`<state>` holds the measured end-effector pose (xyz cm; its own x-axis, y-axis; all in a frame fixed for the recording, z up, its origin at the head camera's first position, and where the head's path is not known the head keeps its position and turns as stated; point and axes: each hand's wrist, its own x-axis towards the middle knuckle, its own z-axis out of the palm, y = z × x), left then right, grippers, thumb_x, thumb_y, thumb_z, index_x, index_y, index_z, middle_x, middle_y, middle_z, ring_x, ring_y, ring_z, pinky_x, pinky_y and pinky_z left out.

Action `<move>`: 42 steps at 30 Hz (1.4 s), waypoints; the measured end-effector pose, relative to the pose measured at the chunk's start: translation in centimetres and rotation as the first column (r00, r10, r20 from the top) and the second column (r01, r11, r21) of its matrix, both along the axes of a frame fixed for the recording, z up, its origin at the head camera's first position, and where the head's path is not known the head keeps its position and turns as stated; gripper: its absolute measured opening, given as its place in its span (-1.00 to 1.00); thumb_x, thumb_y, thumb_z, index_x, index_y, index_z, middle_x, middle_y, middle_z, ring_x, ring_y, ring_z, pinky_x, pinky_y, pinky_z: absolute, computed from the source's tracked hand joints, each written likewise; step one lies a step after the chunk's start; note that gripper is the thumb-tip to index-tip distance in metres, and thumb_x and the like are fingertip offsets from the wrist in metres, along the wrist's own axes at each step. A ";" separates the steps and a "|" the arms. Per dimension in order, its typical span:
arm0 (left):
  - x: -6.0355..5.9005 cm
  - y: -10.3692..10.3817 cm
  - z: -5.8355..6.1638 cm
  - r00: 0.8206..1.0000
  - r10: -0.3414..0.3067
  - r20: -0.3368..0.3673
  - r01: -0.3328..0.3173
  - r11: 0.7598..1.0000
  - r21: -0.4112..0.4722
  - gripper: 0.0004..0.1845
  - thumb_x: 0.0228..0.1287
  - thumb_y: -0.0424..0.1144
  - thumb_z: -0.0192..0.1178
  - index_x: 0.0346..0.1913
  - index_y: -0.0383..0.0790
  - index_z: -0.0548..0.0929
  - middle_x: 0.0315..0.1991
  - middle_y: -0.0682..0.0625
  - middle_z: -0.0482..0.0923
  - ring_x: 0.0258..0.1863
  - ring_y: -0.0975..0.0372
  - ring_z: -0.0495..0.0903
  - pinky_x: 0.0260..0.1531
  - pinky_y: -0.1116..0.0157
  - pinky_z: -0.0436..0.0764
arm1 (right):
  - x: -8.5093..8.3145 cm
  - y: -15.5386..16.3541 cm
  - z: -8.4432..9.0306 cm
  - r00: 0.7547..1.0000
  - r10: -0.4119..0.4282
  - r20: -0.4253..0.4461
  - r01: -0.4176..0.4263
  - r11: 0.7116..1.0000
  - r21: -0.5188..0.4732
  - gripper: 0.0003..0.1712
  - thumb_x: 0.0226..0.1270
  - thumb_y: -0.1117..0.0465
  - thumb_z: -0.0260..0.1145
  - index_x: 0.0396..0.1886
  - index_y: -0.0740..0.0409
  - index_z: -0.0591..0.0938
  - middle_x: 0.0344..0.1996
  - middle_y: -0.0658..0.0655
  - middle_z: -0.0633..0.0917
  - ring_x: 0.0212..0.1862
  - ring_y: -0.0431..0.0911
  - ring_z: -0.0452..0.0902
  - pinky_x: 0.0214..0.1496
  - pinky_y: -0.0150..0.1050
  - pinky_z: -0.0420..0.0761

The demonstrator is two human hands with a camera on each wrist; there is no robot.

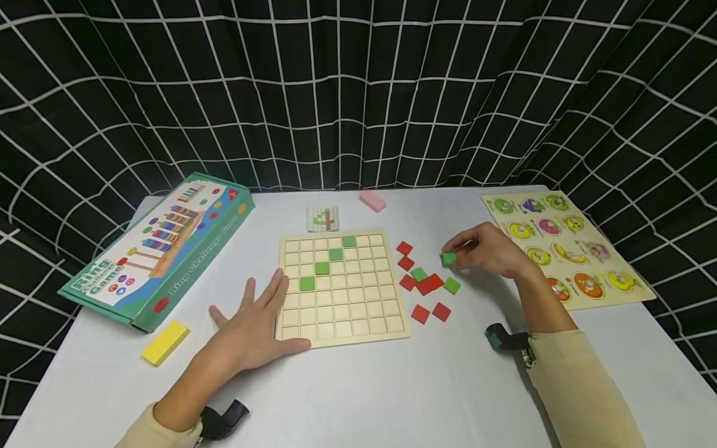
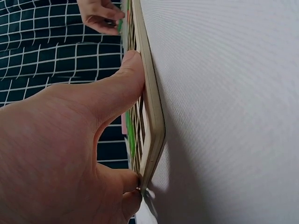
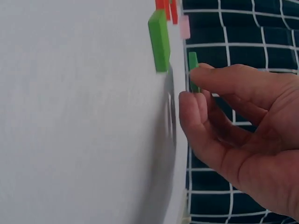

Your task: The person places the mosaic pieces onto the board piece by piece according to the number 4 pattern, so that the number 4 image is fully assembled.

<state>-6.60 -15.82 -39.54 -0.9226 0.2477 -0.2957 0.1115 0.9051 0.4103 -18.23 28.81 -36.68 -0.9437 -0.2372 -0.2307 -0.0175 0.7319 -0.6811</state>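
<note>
A wooden grid board [image 1: 342,287] lies mid-table with several green tiles [image 1: 322,268] set in a diagonal. My left hand [image 1: 254,323] lies flat on the table, fingers straight against the board's left edge [image 2: 152,116]. My right hand [image 1: 487,249] hovers right of the board and pinches a green tile [image 1: 449,259] [image 3: 193,70] between thumb and fingers. Loose red tiles [image 1: 426,286] and green tiles [image 1: 451,285] lie scattered between the board and that hand.
A green game box [image 1: 162,249] sits at the left, a yellow block [image 1: 165,341] in front of it. A small pattern card [image 1: 323,219] and a pink block [image 1: 372,200] lie behind the board. An animal puzzle board [image 1: 566,246] lies at the right.
</note>
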 end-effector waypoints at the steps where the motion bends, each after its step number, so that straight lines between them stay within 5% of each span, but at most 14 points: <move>1: 0.0 0.0 0.0 1.000 0.001 0.001 -0.001 1.000 0.001 0.37 0.04 0.55 0.32 0.71 -0.08 -0.11 0.74 0.02 -0.30 0.65 -0.34 -0.35 0.04 -0.76 -0.42 | 0.0 -0.2 0.1 1.000 -0.002 -0.006 0.002 1.000 0.000 -0.63 0.19 0.32 0.57 0.02 0.20 0.81 -0.07 0.23 0.78 -0.11 0.07 0.55 -0.19 -0.33 0.59; 30: 0.0 0.1 0.1 1.000 -0.003 -0.009 0.003 1.000 -0.006 0.35 0.06 0.54 0.32 0.71 -0.12 -0.09 0.74 -0.02 -0.28 0.64 -0.36 -0.34 0.04 -0.77 -0.39 | 2.3 -10.4 1.3 0.999 0.009 -0.039 -0.012 0.997 -0.076 -0.72 0.13 0.39 0.54 -0.13 0.09 0.85 -0.33 0.13 0.72 -0.20 0.02 0.60 -0.26 -0.22 0.61; 42: 0.1 0.2 0.1 1.000 -0.008 -0.006 0.008 1.000 -0.022 0.36 0.05 0.56 0.30 0.71 -0.12 -0.10 0.74 -0.03 -0.28 0.64 -0.37 -0.32 0.03 -0.78 -0.37 | 3.0 -15.2 1.2 0.998 0.063 0.002 -0.062 0.993 -0.103 -0.69 0.09 0.41 0.57 -0.18 0.01 0.83 -0.29 0.07 0.74 -0.18 -0.05 0.62 -0.30 -0.25 0.61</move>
